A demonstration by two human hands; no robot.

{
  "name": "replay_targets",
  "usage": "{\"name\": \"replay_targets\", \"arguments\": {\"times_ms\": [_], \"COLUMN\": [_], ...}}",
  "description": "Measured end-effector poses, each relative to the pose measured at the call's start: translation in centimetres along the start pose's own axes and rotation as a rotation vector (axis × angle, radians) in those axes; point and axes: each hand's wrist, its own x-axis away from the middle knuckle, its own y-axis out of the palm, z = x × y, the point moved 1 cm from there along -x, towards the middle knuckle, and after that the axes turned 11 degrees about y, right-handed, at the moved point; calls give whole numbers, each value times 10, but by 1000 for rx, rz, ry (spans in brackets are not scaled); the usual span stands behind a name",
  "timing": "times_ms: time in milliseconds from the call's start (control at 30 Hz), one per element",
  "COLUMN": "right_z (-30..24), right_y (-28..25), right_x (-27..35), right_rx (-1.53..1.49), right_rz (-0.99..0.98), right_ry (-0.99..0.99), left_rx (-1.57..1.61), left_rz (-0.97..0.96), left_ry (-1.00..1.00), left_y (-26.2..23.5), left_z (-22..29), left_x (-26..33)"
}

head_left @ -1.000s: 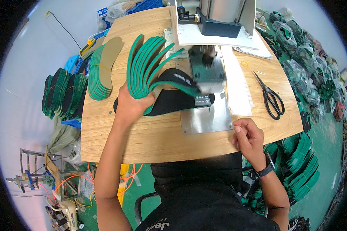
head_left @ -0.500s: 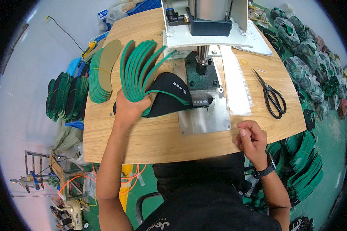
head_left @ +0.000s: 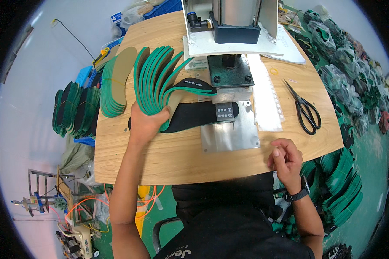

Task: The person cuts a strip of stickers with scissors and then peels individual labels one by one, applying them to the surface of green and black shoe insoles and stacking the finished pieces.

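Observation:
My left hand grips the lower end of a fanned stack of green-edged insoles, thumb on the near side. The frontmost one bends over to the right, showing its black top with a small white print. Below it a black insole lies flat, its right end on the metal plate of a press. A small clear film piece with white print rests on that end. The press head is raised above the plate. My right hand hovers by the table's front edge, fingers curled, nothing visible in it.
Black-handled scissors and a strip of clear printed film lie right of the press. A banded insole stack stands at left. More insole bundles sit beyond the left edge; green insoles are piled at lower right.
The press head has risen off the black insole, uncovering the film piece. The bent insole in my left hand has lifted upward. My right hand has shifted slightly right and down.

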Motion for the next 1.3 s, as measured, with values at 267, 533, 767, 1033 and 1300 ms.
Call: {"name": "replay_targets", "arguments": {"times_ms": [267, 533, 767, 1033, 1300], "right_z": [1, 1, 4, -41, -26], "right_y": [0, -4, -3, 36, 65], "right_x": [2, 3, 7, -19, -42], "right_rx": [11, -33, -51, 527, 717], "right_rz": [10, -28, 7, -238, -237], "right_ry": [-14, -66, -115, -303, -555], "left_rx": [-82, -65, -51, -50, -9], "left_rz": [-11, -52, -80, -228, -255], "left_ry": [-15, 27, 18, -70, 5], "left_y": [-1, 5, 10, -13, -25], "left_z": [1, 11, 15, 10, 22], "left_x": [1, -3, -5, 18, 38]}}
